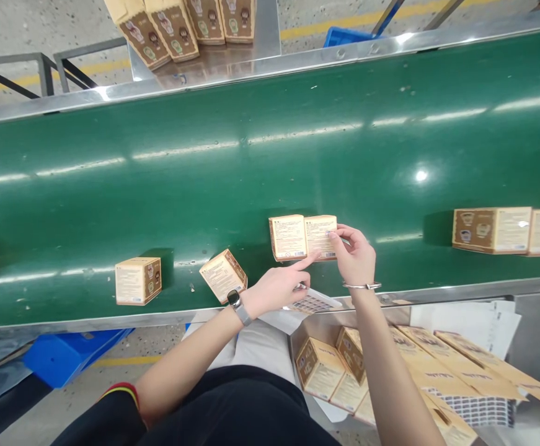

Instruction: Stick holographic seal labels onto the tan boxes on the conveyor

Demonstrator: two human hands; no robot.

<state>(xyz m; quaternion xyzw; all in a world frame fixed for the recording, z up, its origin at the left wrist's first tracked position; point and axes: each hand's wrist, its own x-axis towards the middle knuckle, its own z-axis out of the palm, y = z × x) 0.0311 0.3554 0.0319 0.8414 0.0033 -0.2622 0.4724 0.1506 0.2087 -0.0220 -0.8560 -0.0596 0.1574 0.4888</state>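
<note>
Two small tan cardboard boxes stand side by side on the green belt, a left box (288,238) and a right box (320,230), printed faces up. My right hand (356,253) grips the right box at its right edge, thumb on the printed face. A tiny shiny mark by the thumb tip is too small to make out. My left hand (279,288) stretches its index finger onto the lower edge of the right box. Its other fingers are curled on a sticker sheet (315,302), partly hidden beneath the hand. A tilted box (223,275) lies just beside my left wrist.
Another box (138,281) stands further left on the green belt (204,179), and a pair (491,230) at right. Taller packs (172,31) stand beyond the far metal rail. Near me, a metal tray holds boxes (323,368) and flat cartons (441,359). A blue bin (67,356) is at lower left.
</note>
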